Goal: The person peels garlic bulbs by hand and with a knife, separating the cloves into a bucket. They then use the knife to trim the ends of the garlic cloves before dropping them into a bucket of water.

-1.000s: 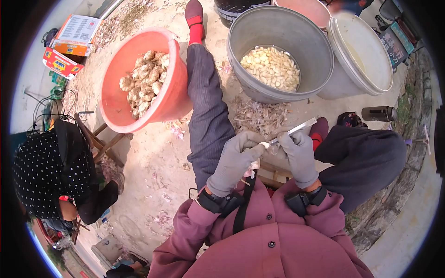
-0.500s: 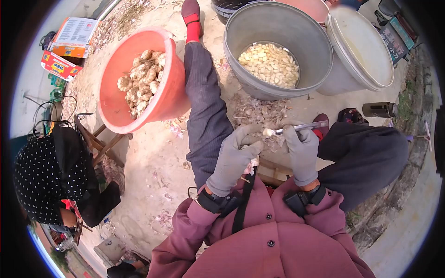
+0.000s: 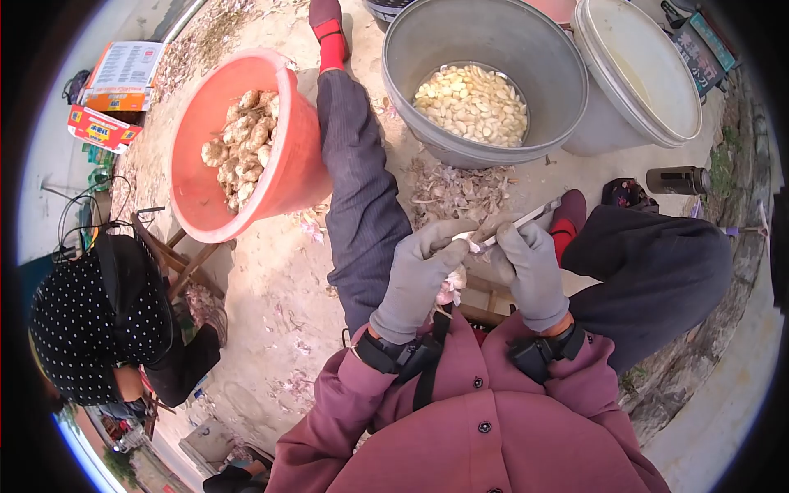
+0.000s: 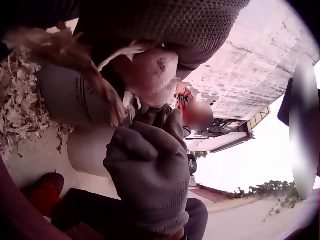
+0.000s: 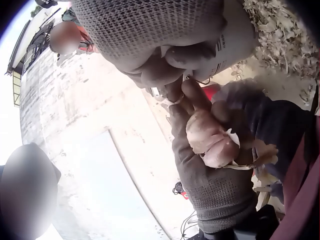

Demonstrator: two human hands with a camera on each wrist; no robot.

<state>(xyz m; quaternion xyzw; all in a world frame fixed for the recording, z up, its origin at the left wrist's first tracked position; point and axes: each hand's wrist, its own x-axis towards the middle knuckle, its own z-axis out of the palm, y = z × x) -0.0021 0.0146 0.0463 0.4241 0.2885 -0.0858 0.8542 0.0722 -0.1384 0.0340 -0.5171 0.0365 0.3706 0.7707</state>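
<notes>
Both hands wear grey gloves and meet in front of the lap. My left hand (image 3: 415,283) holds a partly broken garlic bulb (image 5: 215,140) against its palm, its pink-white cloves facing out. At that hand's fingertips is a small pinkish-white garlic clove (image 3: 474,245). My right hand (image 3: 530,275) grips a small metal knife (image 3: 534,215), one end pointing at the clove and the other sticking out past the fingers. In the left wrist view, the right hand (image 4: 150,175) is curled just below the bulb (image 4: 150,72); a blurred brown husk (image 4: 95,75) crosses in front.
A grey bucket (image 3: 411,115) holds peeled cloves in liquid; a lidded white bucket (image 3: 608,123) stands beside it. On the left, a red basin (image 3: 300,185) contains unpeeled bulbs. Garlic skins (image 3: 460,193) litter the ground. Another person in polka dots (image 3: 82,320) sits at left.
Half a second ago a pale clove showed at the knife's end, beyond the left fingertips; now a pinkish clove is there, with the fingertips close around it. The view has shifted slightly.
</notes>
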